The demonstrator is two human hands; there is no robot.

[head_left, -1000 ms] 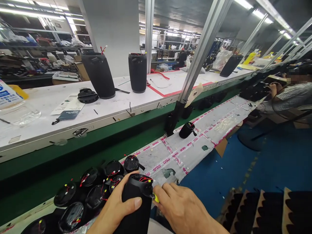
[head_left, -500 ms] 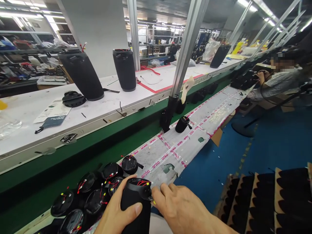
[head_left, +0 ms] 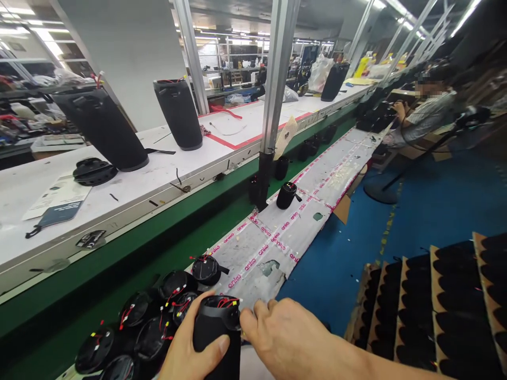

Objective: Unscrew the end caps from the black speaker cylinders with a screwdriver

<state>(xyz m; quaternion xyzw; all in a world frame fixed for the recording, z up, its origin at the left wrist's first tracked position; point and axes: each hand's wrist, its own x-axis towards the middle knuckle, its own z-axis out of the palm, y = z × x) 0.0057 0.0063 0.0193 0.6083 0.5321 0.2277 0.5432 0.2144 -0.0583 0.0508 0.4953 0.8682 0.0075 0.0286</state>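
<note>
Cylinder [head_left: 222, 324], black, is clamped in your left hand [head_left: 192, 351], right of the clustered units [head_left: 154, 336]; your right hand [head_left: 281, 330] curls beside its top, whether gripping cannot be told. Slipping there could snag its red wires [head_left: 226, 303].

Upper shelf [head_left: 158, 182]: white, with a ridged black disc [head_left: 95, 171] toward the left, beside a white card [head_left: 47, 200] and a dark blue card [head_left: 65, 210].
Red tape [head_left: 225, 142]: bent at a corner farther along the shelf, a loose red strip [head_left: 227, 111] lying near it.
Metal post [head_left: 274, 79]: at the shelf's front edge, a cream sheet [head_left: 285, 136] next to it.
Shelf's far stretch: a translucent plastic bag [head_left: 320, 75] and a yellow bottle [head_left: 361, 67].
Co-worker [head_left: 428, 113]: on the right, in a pale short-sleeved top.
Blue floor [head_left: 344, 274]: bears a round black base [head_left: 381, 193] and a broken yellow line [head_left: 388, 227].
Lower right: cardboard strips [head_left: 437, 285] between rows of dark pieces [head_left: 455, 293].
</note>
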